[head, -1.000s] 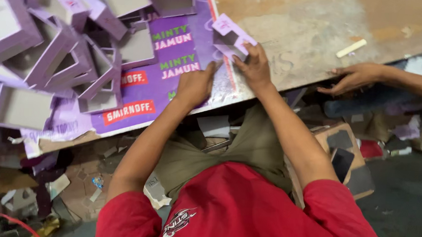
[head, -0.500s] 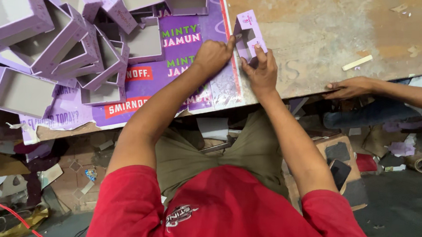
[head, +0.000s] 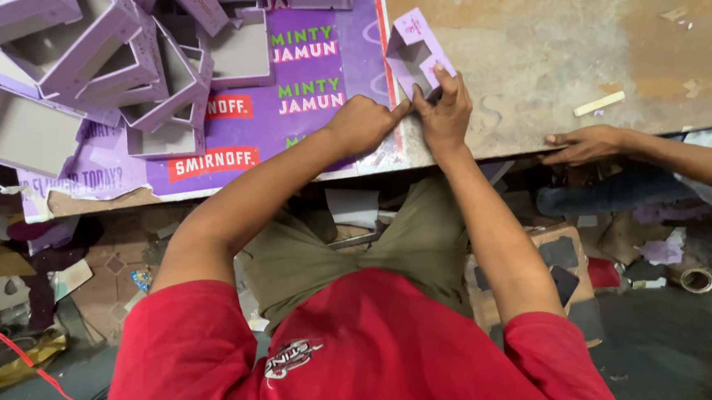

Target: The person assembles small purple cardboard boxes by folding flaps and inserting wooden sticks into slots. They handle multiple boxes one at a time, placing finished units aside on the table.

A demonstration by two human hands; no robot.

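Your left hand (head: 362,125) is curled into a loose fist and your right hand (head: 444,108) has its fingers pinched on the small lilac cardboard box (head: 415,54), which stands tilted with its open side facing you, just inside the near edge of the bench (head: 545,63). Both hands rest beside the purple printed sheet (head: 296,97) lying along that edge. Finished lilac boxes (head: 93,52) pile up toward the far left corner, and another person's hand (head: 586,144) grips the near edge to your right.
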